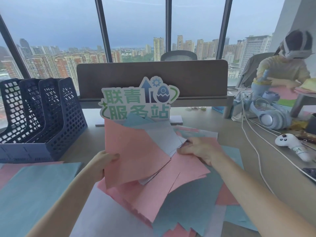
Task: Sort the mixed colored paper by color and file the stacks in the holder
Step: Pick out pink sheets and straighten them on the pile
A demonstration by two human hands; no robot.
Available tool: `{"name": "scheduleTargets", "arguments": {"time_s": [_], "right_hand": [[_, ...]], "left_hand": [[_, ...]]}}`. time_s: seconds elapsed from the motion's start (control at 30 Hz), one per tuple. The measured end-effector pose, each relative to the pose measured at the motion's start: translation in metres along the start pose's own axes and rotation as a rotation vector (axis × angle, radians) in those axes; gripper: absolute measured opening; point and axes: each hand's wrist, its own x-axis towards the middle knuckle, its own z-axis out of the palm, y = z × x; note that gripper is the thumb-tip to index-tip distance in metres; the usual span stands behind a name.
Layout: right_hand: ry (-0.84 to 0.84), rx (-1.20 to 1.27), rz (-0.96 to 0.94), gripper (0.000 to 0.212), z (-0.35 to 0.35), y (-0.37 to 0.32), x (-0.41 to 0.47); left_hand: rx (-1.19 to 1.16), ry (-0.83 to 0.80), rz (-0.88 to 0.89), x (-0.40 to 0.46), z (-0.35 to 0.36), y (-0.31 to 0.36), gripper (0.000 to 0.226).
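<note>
My left hand (pixel 102 164) grips the left edge of a raised bundle of mixed sheets (pixel 135 151), pink in front with white and blue behind. My right hand (pixel 200 151) pinches the edge of a white sheet (pixel 164 135) in that bundle. Below them a loose heap of pink, blue and white paper (pixel 171 197) covers the desk. A sorted blue stack (pixel 34 189) lies at the left on top of pink sheets (pixel 10 170). The dark blue mesh file holder (pixel 42 117) stands at the back left, and its slots look empty.
A cut-out sign with green characters (pixel 138 100) stands behind the bundle, in front of a brown desk divider (pixel 152 77). To the right lie white cables (pixel 253 144), blue headphones (pixel 271 115) and a white plush toy (pixel 294 146). Another person (pixel 282 69) works at the far right.
</note>
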Motion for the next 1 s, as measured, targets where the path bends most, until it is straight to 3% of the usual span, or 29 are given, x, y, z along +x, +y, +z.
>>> {"name": "scheduleTargets", "arguments": {"time_s": [0.07, 0.27, 0.37, 0.47, 0.67, 1.0], "right_hand": [[-0.027, 0.020, -0.084, 0.044, -0.003, -0.023, -0.004], [-0.107, -0.126, -0.239, 0.010, -0.011, -0.113, -0.027], [-0.148, -0.267, -0.325, 0.020, -0.014, -0.153, -0.038], [-0.143, -0.282, -0.385, 0.004, -0.013, -0.180, -0.042], [-0.063, -0.187, -0.534, 0.034, -0.006, -0.204, -0.047], [-0.004, 0.060, -0.623, 0.039, -0.006, -0.206, -0.045]], "left_hand": [[0.004, -0.023, 0.006, 0.002, -0.001, -0.002, 0.012], [0.037, -0.055, 0.032, -0.004, -0.003, 0.000, 0.014], [0.016, -0.062, 0.065, -0.011, -0.004, 0.002, 0.020], [-0.041, -0.051, 0.077, -0.016, -0.004, 0.004, 0.027], [-0.121, -0.059, 0.064, -0.023, -0.008, 0.004, 0.025], [-0.251, -0.146, 0.058, -0.032, -0.009, 0.001, 0.019]]}}
